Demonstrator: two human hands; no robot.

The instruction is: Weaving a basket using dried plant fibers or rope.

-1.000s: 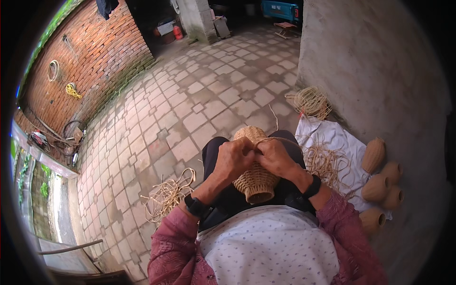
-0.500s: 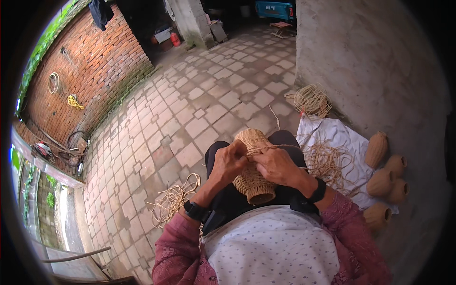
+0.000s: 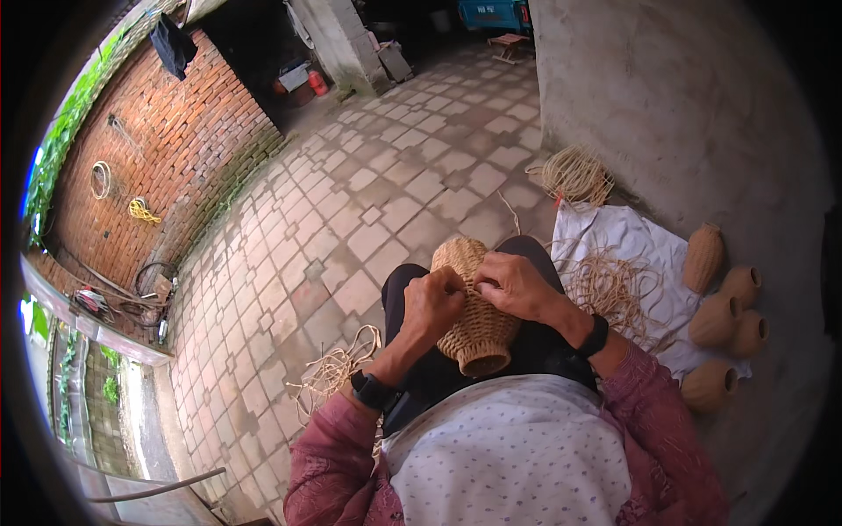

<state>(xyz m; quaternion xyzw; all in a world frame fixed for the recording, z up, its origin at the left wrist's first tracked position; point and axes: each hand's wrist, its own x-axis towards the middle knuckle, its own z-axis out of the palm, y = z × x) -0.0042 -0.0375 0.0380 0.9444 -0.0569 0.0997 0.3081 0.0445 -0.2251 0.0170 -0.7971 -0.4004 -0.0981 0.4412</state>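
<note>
Across my lap lies a woven straw vase [image 3: 478,337], its round open mouth tilted toward me and its far end between my knees. My left hand [image 3: 434,302] is closed on the vase's left side, thumb and fingers pinched together at the weave. Opposite it, my right hand [image 3: 519,285] is also closed, fingertips pinched at the top of the vase. Whatever the fingertips hold is too small to make out. A loose strand of straw cord [image 3: 509,210] sticks up beyond my right knee.
Loose straw cord [image 3: 338,364] lies left of my legs, and more tangled cord [image 3: 614,285] on a white cloth [image 3: 671,237] at the right. A coil of cord [image 3: 574,175] sits behind it. Several finished woven vases [image 3: 715,320] stand by the grey wall [image 3: 667,96].
My hands have drawn slightly apart on the vase, uncovering more of its weave between them. The cord that crossed my right hand no longer shows there. The whole view has shifted slightly.
</note>
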